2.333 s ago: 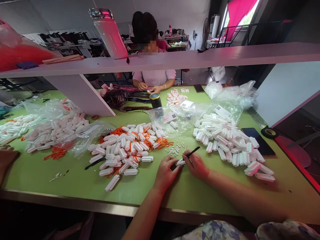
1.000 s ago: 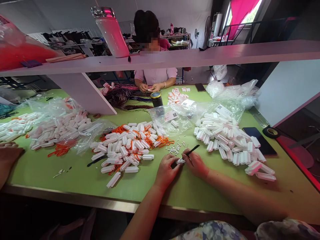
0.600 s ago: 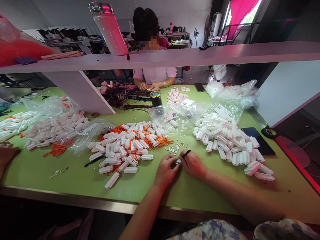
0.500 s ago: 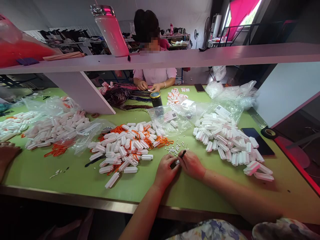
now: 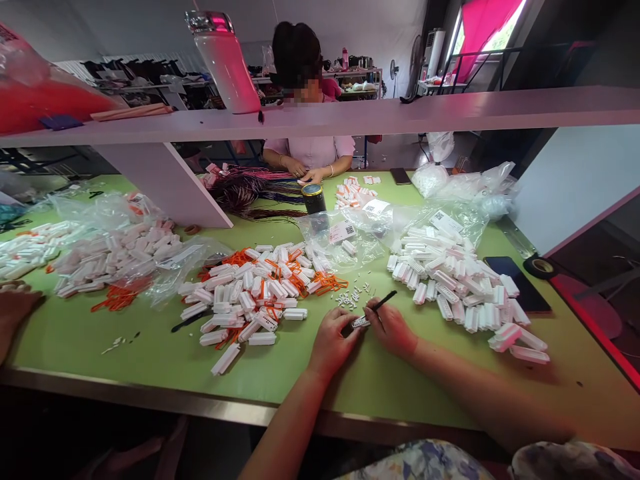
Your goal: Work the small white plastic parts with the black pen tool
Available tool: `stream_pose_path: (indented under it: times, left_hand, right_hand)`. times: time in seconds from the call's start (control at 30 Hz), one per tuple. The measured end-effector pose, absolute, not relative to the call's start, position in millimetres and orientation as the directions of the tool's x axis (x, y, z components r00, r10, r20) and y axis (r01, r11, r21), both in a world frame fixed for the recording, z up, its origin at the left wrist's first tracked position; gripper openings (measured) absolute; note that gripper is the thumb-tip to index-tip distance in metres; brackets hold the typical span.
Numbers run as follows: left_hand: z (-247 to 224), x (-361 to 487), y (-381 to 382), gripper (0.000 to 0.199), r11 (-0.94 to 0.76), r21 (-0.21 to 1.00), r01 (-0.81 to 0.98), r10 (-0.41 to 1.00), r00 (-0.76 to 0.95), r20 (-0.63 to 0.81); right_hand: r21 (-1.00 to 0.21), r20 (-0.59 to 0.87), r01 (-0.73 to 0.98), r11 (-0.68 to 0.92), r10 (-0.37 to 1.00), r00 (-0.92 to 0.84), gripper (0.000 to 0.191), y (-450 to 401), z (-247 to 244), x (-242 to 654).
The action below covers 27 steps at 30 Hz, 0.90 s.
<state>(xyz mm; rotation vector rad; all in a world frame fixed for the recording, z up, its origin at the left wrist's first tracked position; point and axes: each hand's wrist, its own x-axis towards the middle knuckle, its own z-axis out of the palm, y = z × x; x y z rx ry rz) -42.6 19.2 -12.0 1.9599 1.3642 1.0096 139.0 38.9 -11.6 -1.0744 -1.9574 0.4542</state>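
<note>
My left hand (image 5: 331,341) holds a small white connector block (image 5: 361,322) with a row of holes, between thumb and fingers. My right hand (image 5: 393,328) is closed on a thin black tool (image 5: 385,300), whose lower end meets the block. Tiny white pins (image 5: 351,297) lie scattered just beyond my hands. To the left is a pile of white connector blocks (image 5: 247,293) mixed with orange clips (image 5: 327,283). Another pile of white blocks (image 5: 450,280) sits to the right.
A person (image 5: 310,150) works across the green table (image 5: 165,340); another person's hand (image 5: 17,307) rests at the far left. A black can (image 5: 313,200), plastic bags (image 5: 345,240), a dark tablet (image 5: 520,283) and black tape (image 5: 540,267) stand around. A shelf (image 5: 350,120) crosses above.
My right hand has shifted slightly right and tilted the black tool, so more of it shows. The white block in my left hand is now more visible.
</note>
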Motion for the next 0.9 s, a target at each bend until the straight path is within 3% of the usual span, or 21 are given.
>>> stream_pose_path:
  times: [0.33, 0.57, 0.9]
  left_hand:
    - [-10.6, -42.8, 19.2, 0.009, -0.344, 0.778, 0.525, 0.939, 0.203, 0.278]
    - [-9.4, -41.5, 18.6, 0.009, -0.347, 0.774, 0.529, 0.938, 0.198, 0.285]
    - [-9.2, -41.9, 19.1, 0.008, -0.345, 0.783, 0.519, 0.939, 0.208, 0.276]
  right_hand:
    - [-0.460, 0.555, 0.581, 0.671, 0.728, -0.402, 0.020, 38.7, -5.3, 132.8]
    - [-0.628, 0.505, 0.510, 0.588, 0.806, -0.307, 0.019, 34.1, -6.4, 137.9]
    - [-0.620, 0.496, 0.515, 0.592, 0.804, -0.327, 0.019, 33.9, -8.1, 137.3]
